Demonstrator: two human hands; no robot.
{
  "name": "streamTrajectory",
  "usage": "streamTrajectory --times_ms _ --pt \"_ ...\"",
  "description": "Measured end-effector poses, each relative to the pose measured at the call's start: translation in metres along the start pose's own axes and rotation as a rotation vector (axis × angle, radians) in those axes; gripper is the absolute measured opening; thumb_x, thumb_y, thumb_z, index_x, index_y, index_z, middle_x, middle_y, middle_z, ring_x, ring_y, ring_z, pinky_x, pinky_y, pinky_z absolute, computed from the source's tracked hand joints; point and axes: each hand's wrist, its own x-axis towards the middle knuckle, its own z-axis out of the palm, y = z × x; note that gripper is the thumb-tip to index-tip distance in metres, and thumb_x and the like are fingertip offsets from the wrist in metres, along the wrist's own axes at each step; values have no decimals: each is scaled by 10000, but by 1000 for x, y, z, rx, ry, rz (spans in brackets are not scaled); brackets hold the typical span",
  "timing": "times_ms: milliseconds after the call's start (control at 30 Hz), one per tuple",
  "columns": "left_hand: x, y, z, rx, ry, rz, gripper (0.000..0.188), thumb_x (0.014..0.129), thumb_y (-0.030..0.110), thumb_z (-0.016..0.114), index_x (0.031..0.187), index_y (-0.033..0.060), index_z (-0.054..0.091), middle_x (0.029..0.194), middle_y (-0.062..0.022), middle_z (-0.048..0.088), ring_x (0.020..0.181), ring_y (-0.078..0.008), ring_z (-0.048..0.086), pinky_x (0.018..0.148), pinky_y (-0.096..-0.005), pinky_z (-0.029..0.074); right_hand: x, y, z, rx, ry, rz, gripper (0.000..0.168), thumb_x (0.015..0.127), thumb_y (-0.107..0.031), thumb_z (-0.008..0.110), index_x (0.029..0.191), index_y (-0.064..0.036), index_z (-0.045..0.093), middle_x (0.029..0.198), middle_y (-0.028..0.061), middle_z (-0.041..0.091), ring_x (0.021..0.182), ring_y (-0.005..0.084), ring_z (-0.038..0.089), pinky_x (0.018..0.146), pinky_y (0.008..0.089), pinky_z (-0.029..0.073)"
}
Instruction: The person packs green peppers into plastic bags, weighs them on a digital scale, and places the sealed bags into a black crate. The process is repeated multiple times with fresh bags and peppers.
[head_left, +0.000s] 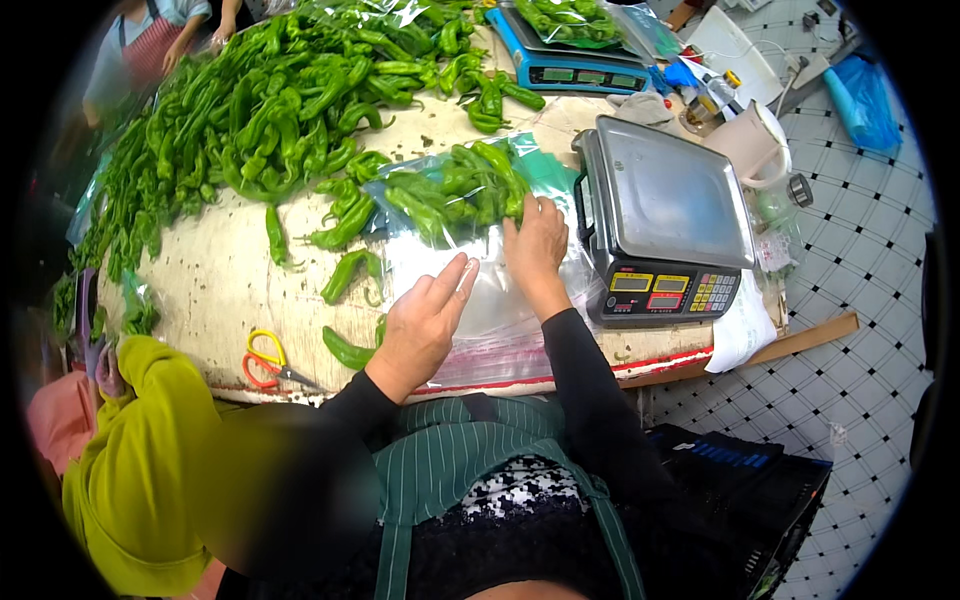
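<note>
A clear plastic bag (480, 304) lies flat in front of me, with several long green peppers (450, 187) in its far part. My right hand (538, 244) is at the bag's right side, thumb and fingers around the near end of one green pepper (504, 172). Whether that pepper is inside the film cannot be made out. Over the near left part of the bag is my left hand (424, 330), fingers stretched forward and thumb near the index finger. Glare hides whether it pinches the film. Loose peppers (349, 274) lie left of the bag.
A big pepper heap (255, 112) covers the far left table. A black scale (675, 195) stands right, a blue scale (570, 60) beyond it, bearing bagged peppers. Scissors (274, 364) lie near the front edge. A person in a yellow-green top (150, 465) is at my left.
</note>
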Motion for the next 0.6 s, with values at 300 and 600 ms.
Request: streamTrajectory --times_ms 300,600 --pt "-6 -4 0 59 59 17 605 726 -27 556 1331 -21 546 1315 -156 566 765 -231 574 663 -321 517 21 -55 -5 51 -192 -389 385 904 -204 613 1280 -126 597 1373 202 510 1031 348 640 842 445 526" --pt "-7 -2 -4 4 53 -57 567 749 -95 553 1310 -16 577 1281 -162 595 784 -250 606 701 -326 525 36 -46 1 367 -100 -148 288 856 -170 696 1080 -30 582 1019 230 617 983 434 616 815 472 490"
